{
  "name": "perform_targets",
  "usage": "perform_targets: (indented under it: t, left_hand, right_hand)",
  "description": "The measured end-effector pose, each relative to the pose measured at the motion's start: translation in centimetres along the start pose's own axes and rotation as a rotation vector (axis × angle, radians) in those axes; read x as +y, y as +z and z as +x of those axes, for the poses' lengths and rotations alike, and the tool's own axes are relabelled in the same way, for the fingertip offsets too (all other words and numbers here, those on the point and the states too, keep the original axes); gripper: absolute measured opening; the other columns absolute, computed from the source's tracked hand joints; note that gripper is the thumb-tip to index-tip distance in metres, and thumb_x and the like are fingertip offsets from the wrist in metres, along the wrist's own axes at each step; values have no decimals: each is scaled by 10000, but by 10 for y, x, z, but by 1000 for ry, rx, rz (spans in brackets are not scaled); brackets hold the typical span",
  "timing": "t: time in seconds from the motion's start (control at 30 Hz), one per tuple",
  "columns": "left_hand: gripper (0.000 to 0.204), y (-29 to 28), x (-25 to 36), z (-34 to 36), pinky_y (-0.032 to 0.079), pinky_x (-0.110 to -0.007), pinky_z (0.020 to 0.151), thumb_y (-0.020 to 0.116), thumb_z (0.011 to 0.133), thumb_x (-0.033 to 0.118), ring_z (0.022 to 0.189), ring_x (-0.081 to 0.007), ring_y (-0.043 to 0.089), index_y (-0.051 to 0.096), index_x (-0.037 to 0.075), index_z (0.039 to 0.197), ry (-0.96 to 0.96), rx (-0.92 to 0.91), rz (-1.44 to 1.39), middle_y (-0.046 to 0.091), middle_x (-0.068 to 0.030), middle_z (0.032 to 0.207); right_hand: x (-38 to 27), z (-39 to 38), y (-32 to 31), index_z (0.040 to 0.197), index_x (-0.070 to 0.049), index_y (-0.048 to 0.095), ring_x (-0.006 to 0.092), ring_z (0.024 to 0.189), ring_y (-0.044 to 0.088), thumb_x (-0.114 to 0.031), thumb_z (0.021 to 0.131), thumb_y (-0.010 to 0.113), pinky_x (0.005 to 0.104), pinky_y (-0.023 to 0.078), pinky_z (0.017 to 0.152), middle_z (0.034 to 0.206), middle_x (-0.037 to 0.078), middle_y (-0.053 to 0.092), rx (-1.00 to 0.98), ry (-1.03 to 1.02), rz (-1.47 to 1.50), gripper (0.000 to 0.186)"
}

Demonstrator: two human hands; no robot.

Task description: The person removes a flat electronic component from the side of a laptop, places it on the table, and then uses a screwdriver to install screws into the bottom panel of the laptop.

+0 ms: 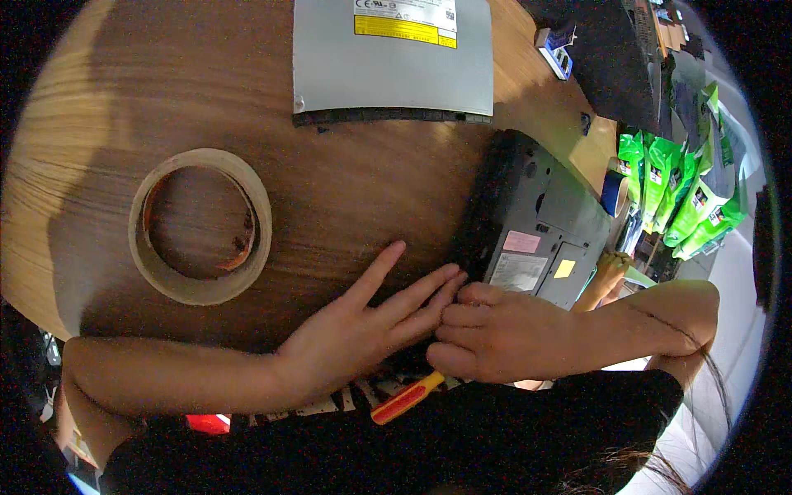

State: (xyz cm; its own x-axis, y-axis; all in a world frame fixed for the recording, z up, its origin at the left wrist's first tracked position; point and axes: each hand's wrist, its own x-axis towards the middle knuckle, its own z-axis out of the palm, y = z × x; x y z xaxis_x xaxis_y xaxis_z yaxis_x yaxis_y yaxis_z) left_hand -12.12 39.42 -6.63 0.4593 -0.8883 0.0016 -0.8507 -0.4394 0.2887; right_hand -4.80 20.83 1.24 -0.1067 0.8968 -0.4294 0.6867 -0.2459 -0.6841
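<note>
A dark laptop (569, 214) lies underside up at a slant on the wooden table, with labels and a yellow sticker on its base. My right hand (507, 334) is closed at its near left corner. A screwdriver (404, 400) with a red and yellow handle sticks out below that hand, handle toward my body; its shaft is hidden by the fingers. My left hand (355, 334) is open, one finger raised apart and the others stretched toward the same corner. Those fingertips meet or nearly meet my right fingers; whether they pinch anything small I cannot tell.
A flat silver optical drive (392, 70) lies at the far middle. A wide tape roll (200, 227) stands on the left. Beyond the laptop are green packets (676, 177), a small blue and white box (557, 56) and another person's hand (610, 272).
</note>
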Motion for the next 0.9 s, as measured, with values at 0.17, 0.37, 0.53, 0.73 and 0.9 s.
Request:
perform_targets:
  t: [0.17, 0.37, 0.53, 0.73, 0.9]
  left_hand:
    - [602, 1, 0, 0, 203, -615, 1089, 444, 823, 361, 1419, -195, 150, 400, 129, 1377, 5, -12, -10, 281, -43, 1484]
    - [743, 2, -13, 3, 145, -597, 1107, 572, 740, 508, 1412, -206, 167, 435, 109, 1351, 52, 10, -153, 300, -63, 1468]
    - [830, -5, -15, 6, 119, -572, 1115, 629, 714, 598, 1387, -218, 242, 470, 42, 1309, 43, 98, -325, 349, -99, 1438]
    - [746, -13, 1, 5, 174, -591, 1086, 684, 725, 527, 1326, -309, 349, 485, 58, 1271, -4, 190, -340, 382, -155, 1389]
    - [823, -1, 41, 1, 249, -535, 1078, 791, 645, 417, 1292, -370, 353, 428, 61, 1292, -108, 212, -315, 369, -163, 1379]
  right_hand:
    - [-3, 2, 3, 891, -60, 519, 256, 917, 573, -211, 780, 537, 357, 466, 797, 793, 99, 566, 35, 45, -40, 188]
    - [-21, -11, 30, 797, -78, 508, 231, 892, 545, -233, 726, 585, 378, 450, 853, 831, 78, 544, 318, 95, -242, 187]
    - [-57, -51, 77, 814, -85, 548, 256, 1015, 518, -243, 629, 710, 407, 427, 855, 1057, 96, 546, 641, 450, -318, 292]
    - [-119, -100, 185, 1009, 13, 537, 316, 869, 560, -108, 743, 692, 379, 465, 739, 977, 167, 549, 1204, 1009, -164, 331]
    - [-119, -131, 280, 1136, 4, 489, 93, 737, 397, -8, 866, 586, 207, 364, 665, 938, 39, 500, 1842, 1131, 197, 288]
